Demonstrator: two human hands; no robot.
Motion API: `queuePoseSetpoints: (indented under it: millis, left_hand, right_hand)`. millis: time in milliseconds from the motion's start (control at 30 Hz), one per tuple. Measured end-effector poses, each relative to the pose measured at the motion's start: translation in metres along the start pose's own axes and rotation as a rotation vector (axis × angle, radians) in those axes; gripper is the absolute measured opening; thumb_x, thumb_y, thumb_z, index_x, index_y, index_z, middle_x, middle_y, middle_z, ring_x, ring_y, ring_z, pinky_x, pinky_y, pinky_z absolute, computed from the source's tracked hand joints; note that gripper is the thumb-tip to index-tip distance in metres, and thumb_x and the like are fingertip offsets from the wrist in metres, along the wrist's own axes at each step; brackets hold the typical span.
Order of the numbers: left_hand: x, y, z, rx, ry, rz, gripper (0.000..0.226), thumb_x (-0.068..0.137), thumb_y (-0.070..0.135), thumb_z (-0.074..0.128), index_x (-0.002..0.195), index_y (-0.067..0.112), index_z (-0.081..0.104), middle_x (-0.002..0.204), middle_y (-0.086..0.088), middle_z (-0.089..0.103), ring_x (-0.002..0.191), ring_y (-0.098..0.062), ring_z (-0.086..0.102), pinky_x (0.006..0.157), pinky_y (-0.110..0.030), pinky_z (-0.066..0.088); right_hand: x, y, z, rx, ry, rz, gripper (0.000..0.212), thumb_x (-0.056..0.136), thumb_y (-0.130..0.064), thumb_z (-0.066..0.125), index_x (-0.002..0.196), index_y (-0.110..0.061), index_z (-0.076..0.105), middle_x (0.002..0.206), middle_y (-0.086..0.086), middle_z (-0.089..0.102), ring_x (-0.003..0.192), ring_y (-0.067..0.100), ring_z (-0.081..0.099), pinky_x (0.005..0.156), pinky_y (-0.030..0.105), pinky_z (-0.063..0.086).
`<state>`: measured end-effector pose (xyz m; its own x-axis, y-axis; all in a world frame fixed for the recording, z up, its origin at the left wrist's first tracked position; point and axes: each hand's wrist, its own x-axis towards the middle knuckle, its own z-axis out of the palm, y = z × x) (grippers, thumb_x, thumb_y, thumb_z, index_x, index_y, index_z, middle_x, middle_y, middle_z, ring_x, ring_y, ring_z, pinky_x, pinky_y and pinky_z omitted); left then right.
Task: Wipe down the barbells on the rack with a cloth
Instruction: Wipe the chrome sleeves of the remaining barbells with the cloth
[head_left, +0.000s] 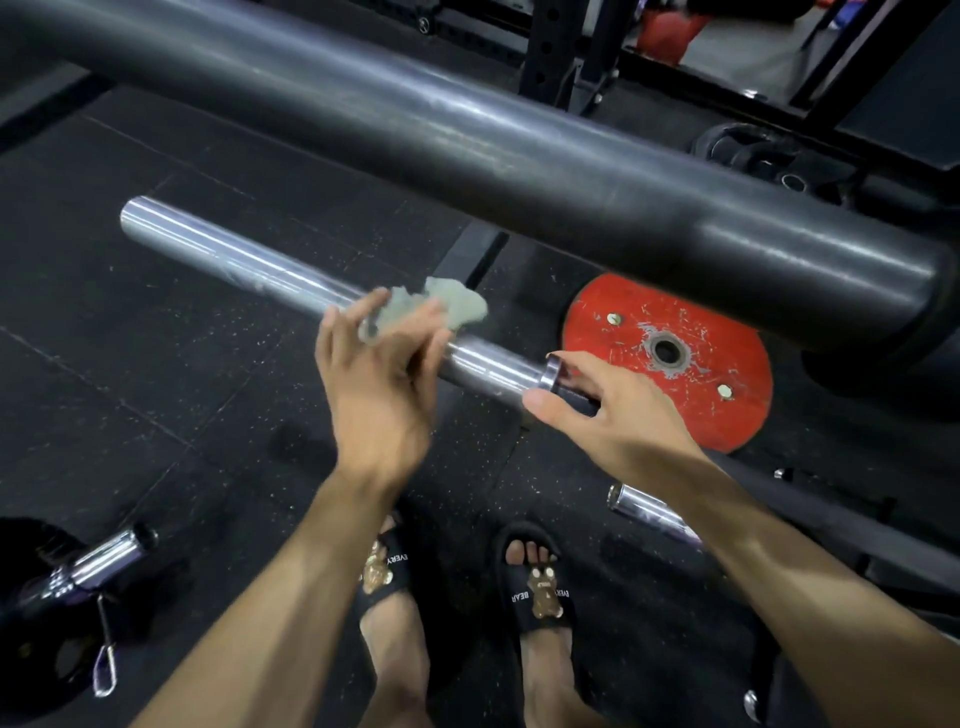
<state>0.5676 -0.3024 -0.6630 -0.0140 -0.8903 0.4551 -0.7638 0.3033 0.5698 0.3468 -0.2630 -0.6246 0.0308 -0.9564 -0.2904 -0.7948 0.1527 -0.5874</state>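
A chrome barbell sleeve (234, 254) runs from the upper left down to its collar (549, 371) at centre. My left hand (382, 384) holds a grey-green cloth (454, 306) against the sleeve just left of the collar; the hand is motion-blurred, its fingers lying over the bar. My right hand (613, 410) curls around the thin shaft right beside the collar, thumb below and fingers above, hiding the shaft there. A thick black bar (467, 150) crosses the view above, closer to the camera.
A scratched red weight plate (691, 395) lies on the black rubber floor behind my right hand. Another chrome bar end (641, 506) pokes out at the lower right. At the lower left are a bar end (104, 558) and a black plate. My sandalled feet (540, 587) stand below.
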Motion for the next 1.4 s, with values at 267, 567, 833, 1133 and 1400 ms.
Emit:
queuePoseSetpoints:
  millis: [267, 567, 833, 1133, 1400]
  left_hand:
    - [0.014, -0.01, -0.001, 0.279, -0.1, 0.14, 0.037, 0.103, 0.05, 0.046, 0.114, 0.031, 0.076, 0.116, -0.003, 0.072, 0.136, -0.016, 0.039, 0.119, -0.044, 0.014]
    - [-0.009, 0.004, 0.003, 0.15, -0.105, 0.28, 0.03, 0.096, 0.041, 0.06, 0.118, 0.028, 0.075, 0.117, -0.001, 0.069, 0.129, -0.018, 0.047, 0.116, -0.041, 0.022]
    - [-0.027, 0.037, 0.017, 0.072, -0.021, 0.127, 0.023, 0.094, 0.025, 0.067, 0.115, 0.021, 0.075, 0.122, -0.005, 0.069, 0.126, -0.027, 0.052, 0.11, -0.045, 0.031]
    - [0.007, -0.004, -0.001, 0.193, 0.032, -0.106, 0.021, 0.1, 0.034, 0.061, 0.108, 0.022, 0.077, 0.117, -0.011, 0.067, 0.129, -0.025, 0.045, 0.107, -0.038, 0.026]
    - [-0.003, 0.001, 0.007, 0.21, -0.108, 0.23, 0.026, 0.095, 0.038, 0.062, 0.116, 0.033, 0.075, 0.12, 0.002, 0.072, 0.131, -0.019, 0.043, 0.112, -0.04, 0.023]
  right_hand:
    - [0.003, 0.004, -0.001, -0.078, -0.039, -0.02, 0.075, 0.08, -0.086, 0.033, 0.137, -0.04, 0.05, 0.107, -0.014, 0.07, 0.084, 0.003, 0.062, 0.081, 0.037, 0.051]
    - [0.01, 0.004, -0.001, -0.122, -0.054, 0.031, 0.073, 0.093, -0.077, 0.013, 0.131, -0.034, 0.058, 0.077, -0.009, 0.066, 0.089, 0.018, 0.067, 0.087, 0.042, 0.047]
    - [0.008, 0.003, -0.002, -0.201, -0.091, -0.013, 0.075, 0.079, -0.088, 0.042, 0.141, -0.047, 0.031, 0.103, -0.01, 0.065, 0.09, 0.019, 0.061, 0.079, 0.039, 0.043]
    - [0.01, 0.006, 0.0, -0.258, -0.126, -0.017, 0.058, 0.082, -0.086, 0.014, 0.104, -0.04, 0.042, 0.08, -0.002, 0.066, 0.072, 0.019, 0.063, 0.064, 0.038, 0.047]
    - [0.008, -0.001, -0.004, -0.152, -0.144, 0.011, 0.076, 0.089, -0.079, 0.018, 0.151, -0.037, 0.033, 0.096, -0.008, 0.068, 0.091, 0.019, 0.067, 0.082, 0.039, 0.05]
